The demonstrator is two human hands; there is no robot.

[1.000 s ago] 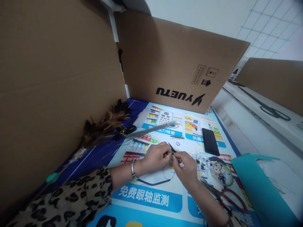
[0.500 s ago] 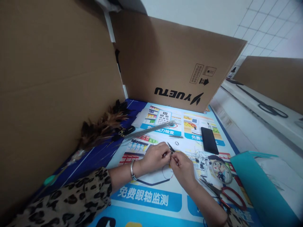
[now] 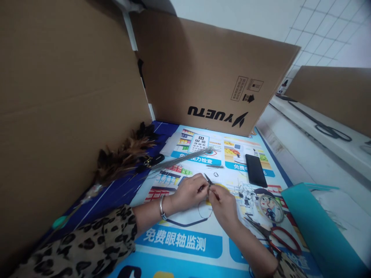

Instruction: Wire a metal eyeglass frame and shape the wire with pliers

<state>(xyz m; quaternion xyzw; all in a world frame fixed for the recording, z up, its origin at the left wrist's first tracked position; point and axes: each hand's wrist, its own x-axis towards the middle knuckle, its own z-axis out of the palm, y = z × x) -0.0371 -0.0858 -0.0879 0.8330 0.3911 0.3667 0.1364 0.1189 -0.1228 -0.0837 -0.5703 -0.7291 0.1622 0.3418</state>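
Observation:
My left hand (image 3: 191,192) and my right hand (image 3: 223,202) meet fingertip to fingertip above the printed mat. Both are closed in a pinch. A thin strand (image 3: 199,213) curves down in a loop below the fingers; whether it is wire or thread I cannot tell. Whatever else sits between the fingertips is too small and covered to make out. Just beyond them shows the dark pointed tip of a tool (image 3: 208,178), its rest hidden behind my hands. A small dark ring (image 3: 216,174) lies a little farther off, near some short wires (image 3: 215,166).
A bundle of long thin wires (image 3: 182,159) crosses the mat behind. Brown feathers (image 3: 124,158) lie left along the cardboard wall (image 3: 72,88). On the right are a black phone (image 3: 256,171), a round clear container (image 3: 280,214), red-handled scissors (image 3: 285,237) and a teal box (image 3: 319,227).
The view has shifted very slightly. My hands keep the same pinch at nearly the same spot, with only small finger movement.

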